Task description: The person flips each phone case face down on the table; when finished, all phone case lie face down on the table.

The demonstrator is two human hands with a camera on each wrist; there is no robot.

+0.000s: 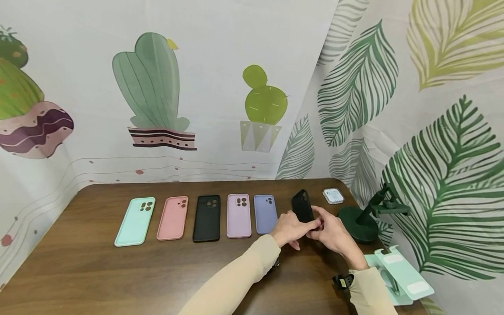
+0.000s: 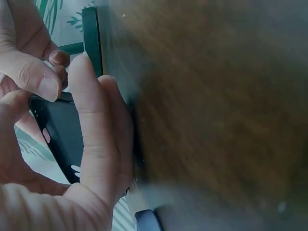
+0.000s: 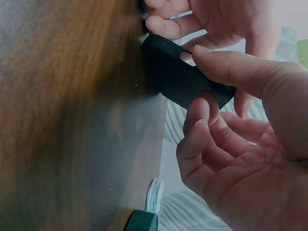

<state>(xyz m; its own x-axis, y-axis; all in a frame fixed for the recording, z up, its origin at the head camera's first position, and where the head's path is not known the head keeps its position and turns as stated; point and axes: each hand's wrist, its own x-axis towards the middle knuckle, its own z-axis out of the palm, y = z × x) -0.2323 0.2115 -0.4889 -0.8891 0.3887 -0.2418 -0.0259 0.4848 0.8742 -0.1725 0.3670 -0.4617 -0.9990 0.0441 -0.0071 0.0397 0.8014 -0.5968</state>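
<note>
Both hands hold a black phone case (image 1: 302,204) tilted up above the right part of the table. My left hand (image 1: 290,229) grips its left side and lower part; in the left wrist view its fingers (image 2: 94,130) lie along the case (image 2: 65,132). At the near corner on the right, my right hand (image 1: 332,229) pinches the case between thumb and fingers. The right wrist view shows the case (image 3: 180,72) from its end, with an oblong cutout, the right thumb on its edge and curled fingers beneath.
Left of the hands lie phone cases in a row: mint (image 1: 135,222), pink (image 1: 172,218), black (image 1: 206,221), lilac (image 1: 238,218) and blue (image 1: 265,216). A small white box (image 1: 333,196), a dark green stand (image 1: 360,225) and a mint stand (image 1: 405,273) are at the right.
</note>
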